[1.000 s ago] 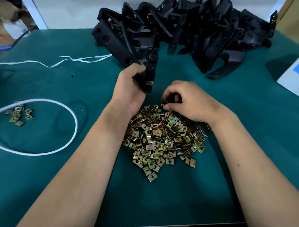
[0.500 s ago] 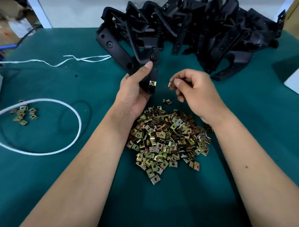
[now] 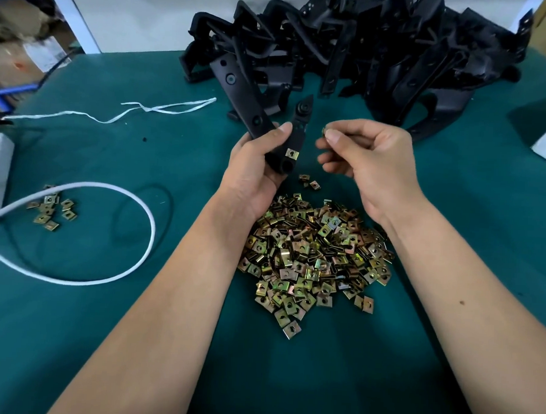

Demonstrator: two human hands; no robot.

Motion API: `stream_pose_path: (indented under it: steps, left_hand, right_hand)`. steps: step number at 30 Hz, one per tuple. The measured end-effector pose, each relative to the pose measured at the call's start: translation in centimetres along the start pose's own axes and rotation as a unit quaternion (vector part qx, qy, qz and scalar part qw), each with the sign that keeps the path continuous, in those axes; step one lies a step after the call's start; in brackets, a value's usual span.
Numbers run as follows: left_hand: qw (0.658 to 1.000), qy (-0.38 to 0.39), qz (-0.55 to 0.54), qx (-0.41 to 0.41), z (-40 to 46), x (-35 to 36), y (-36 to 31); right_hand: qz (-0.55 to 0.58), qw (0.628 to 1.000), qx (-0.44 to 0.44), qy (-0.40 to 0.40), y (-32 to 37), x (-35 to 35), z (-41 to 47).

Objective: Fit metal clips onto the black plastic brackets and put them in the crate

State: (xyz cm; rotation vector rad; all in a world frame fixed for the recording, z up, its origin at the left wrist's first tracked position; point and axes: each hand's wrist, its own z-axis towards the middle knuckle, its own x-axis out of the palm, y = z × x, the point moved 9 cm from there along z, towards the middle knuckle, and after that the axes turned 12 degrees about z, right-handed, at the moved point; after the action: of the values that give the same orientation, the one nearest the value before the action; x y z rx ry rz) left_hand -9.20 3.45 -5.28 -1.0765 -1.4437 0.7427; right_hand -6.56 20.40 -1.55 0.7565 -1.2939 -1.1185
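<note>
The left hand (image 3: pixel 254 168) grasps a black plastic bracket with two arms (image 3: pixel 287 145) by its lower end, the thumb lying along it and the fingers curled behind. One brass-coloured square metal clip (image 3: pixel 292 153) is already seated on the bracket, just beside the thumb tip. The right hand (image 3: pixel 370 161) is held just to the right of the bracket, apart from it, and pinches a small brass-coloured clip (image 3: pixel 324 132) between thumb and forefinger; the other fingers are curled loosely.

Below both hands, on the green desk (image 3: pixel 103 340), lies a heap of loose brass-coloured clips (image 3: pixel 313 258), partly covered by the left wrist. Two single clips (image 3: pixel 309 181) lie between the heap and the hands. Beyond the hands, at the far edge of the desk, a large pile of black plastic brackets (image 3: pixel 366 51) is stacked. Well to the left of the left hand are a white cord loop (image 3: pixel 140 207) and a small group of clips (image 3: pixel 51 208).
</note>
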Motion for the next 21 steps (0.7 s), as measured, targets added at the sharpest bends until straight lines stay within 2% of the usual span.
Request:
stream_pose_path:
  steps: [12,21]
  left_hand:
    - [0.999,0.010,0.041,0.003,0.4,-0.1,0.2]
    - [0.998,0.045,0.054,0.003,-0.1,0.6,0.2]
  right_hand:
    - [-0.028,0.999,-0.032,0.012,0.1,0.6,-0.3]
    - [-0.014,1.000,-0.001,-0.017,-1.0,1.0,-0.4]
